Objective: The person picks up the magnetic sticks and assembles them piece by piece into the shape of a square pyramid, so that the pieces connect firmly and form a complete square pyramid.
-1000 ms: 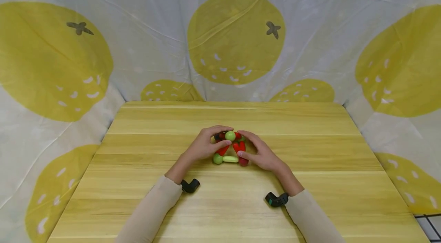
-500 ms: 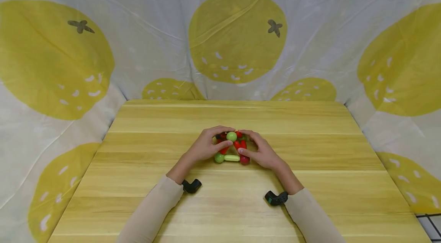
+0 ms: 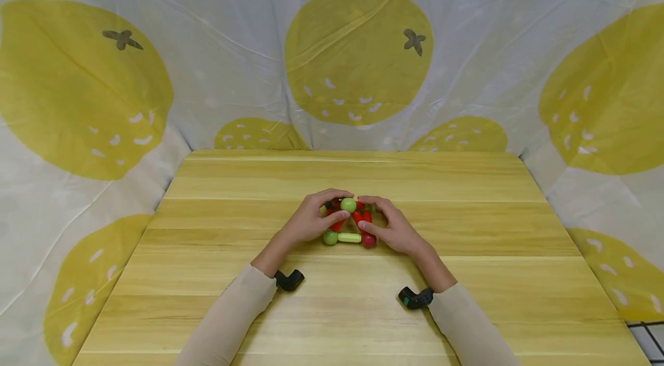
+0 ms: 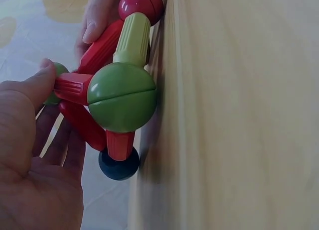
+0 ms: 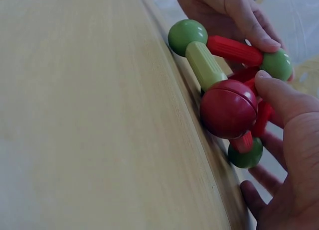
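Note:
A small pyramid of coloured balls and ribbed rods, like a magnetic ball-and-stick building toy, stands on the table. At its top is a light green ball (image 3: 349,205), which my left hand (image 3: 314,217) pinches between thumb and fingers. My right hand (image 3: 393,229) curls around the opposite side, thumb on a red rod (image 3: 367,217) that slopes to the top. Along the near base edge, a yellow-green rod (image 3: 350,237) joins a green ball (image 3: 330,237) to a dark red ball (image 3: 369,240). A dark blue ball (image 4: 119,165) and another green ball (image 5: 245,153) form the far corners.
The wooden table (image 3: 342,308) extends around the hands. A hanging cloth (image 3: 467,55) printed with yellow fruit closes off the back and sides. Black wrist cameras (image 3: 289,280) sit at both cuffs.
Both hands stay around the pyramid. My right thumb and fingers shift slightly over the red rods on that side. The whole scene slides a little as the head view moves.

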The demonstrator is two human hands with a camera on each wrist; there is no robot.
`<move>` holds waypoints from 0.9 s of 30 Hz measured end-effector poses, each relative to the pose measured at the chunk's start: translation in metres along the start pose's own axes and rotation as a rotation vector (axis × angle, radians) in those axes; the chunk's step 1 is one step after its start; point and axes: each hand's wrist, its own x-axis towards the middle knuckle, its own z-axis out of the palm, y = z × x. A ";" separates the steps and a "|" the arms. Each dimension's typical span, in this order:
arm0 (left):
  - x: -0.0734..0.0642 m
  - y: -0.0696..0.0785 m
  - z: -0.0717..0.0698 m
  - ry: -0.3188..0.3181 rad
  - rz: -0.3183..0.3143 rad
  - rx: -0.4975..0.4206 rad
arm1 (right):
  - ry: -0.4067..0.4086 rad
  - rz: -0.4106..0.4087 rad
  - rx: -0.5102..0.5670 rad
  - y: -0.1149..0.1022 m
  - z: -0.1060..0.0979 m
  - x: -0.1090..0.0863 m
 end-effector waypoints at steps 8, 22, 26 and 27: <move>0.001 -0.003 -0.001 -0.009 -0.017 0.025 | 0.114 -0.056 -0.063 -0.007 -0.001 0.002; -0.003 -0.005 -0.002 -0.046 -0.036 0.032 | 0.060 -0.025 -0.091 -0.016 0.008 0.000; -0.004 -0.004 -0.002 -0.052 -0.033 0.048 | 0.049 0.027 -0.008 -0.014 0.009 -0.001; -0.004 -0.003 -0.002 -0.053 -0.032 0.053 | 0.047 0.036 0.008 -0.013 0.010 -0.001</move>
